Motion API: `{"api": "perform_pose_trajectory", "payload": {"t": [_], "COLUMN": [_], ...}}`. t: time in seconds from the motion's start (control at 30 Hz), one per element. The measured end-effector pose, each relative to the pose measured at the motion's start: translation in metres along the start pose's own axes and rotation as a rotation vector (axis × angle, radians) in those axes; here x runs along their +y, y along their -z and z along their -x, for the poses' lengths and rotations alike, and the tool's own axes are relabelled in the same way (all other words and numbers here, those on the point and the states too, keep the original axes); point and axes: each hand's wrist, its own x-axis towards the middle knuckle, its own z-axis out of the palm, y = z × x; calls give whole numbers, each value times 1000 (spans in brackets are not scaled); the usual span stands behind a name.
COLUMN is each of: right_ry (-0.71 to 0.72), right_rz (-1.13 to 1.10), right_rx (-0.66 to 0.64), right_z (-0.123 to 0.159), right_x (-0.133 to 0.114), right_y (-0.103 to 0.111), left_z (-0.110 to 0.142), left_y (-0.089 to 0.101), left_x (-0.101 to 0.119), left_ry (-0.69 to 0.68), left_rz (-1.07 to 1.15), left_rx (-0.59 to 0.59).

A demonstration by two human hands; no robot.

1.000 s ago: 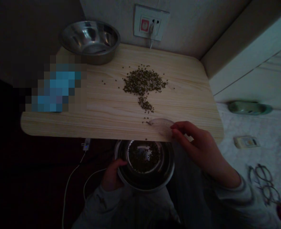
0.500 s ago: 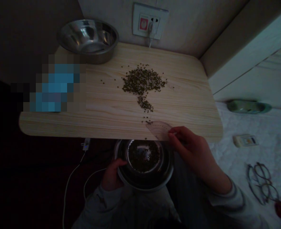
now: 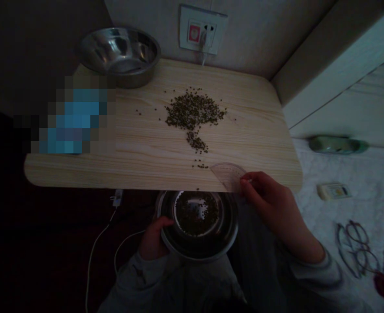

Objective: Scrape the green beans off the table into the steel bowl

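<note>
Between finger and thumb, my right hand [image 3: 273, 206] pinches a clear protractor [image 3: 227, 174] near the front edge of the wooden tabletop [image 3: 140, 152]. My left hand [image 3: 154, 239] grips the left rim of a steel bowl [image 3: 224, 243], held below that edge. Small dark green beans lie in the bowl's bottom. On the tabletop is a loose pile of the same beans [image 3: 193, 109], with a thin tail of them trailing toward me. A few single beans sit just left of the protractor, apart from it.
A second steel bowl [image 3: 120, 56] stands at the back left, behind a blurred blue patch [image 3: 81, 115]. A socket [image 3: 202, 32] with a plug is on the wall. On the white bedding at right lie a green object [image 3: 337, 144], a remote-like device [image 3: 334, 191] and looped cords [image 3: 358, 248].
My right hand has slid the protractor a little to the right, away from the stray beans. The left hand and bowl stay in place.
</note>
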Motion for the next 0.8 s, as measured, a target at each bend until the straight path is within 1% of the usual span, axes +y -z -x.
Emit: {"api": "perform_pose_trajectory", "payload": {"t": [0.1,0.23,0.33,0.4,0.47,0.6,0.7,0.8], "right_ry": [16,42,90,114,125,136,127,107], "right_rz": [37,57,-5,-53,-70,-55,-56,-54], "right_rx": [39,82,37,-20,-50,-34,-26,-15], "right_z": [-6,-7,-2,1,3,1,0,0], "right_x": [2,1,-3,-7,-10,-13,-13,-11], "right_y": [2,4,3,0,-4,-9,-11,-11], "left_z": [-2,3,4,2,0,-2,-1,1], "left_y": [0,-4,-5,-3,0,2,2,0], "left_x": [0,0,0,0,0,1,1,-1], "left_ry": [-18,-54,-33,-1,11,-6,8,-28], "left_rz": [-17,-22,-16,-10,-5,-26,-6,11], "left_rx": [24,-8,-22,3,18,-3,-17,-37]}}
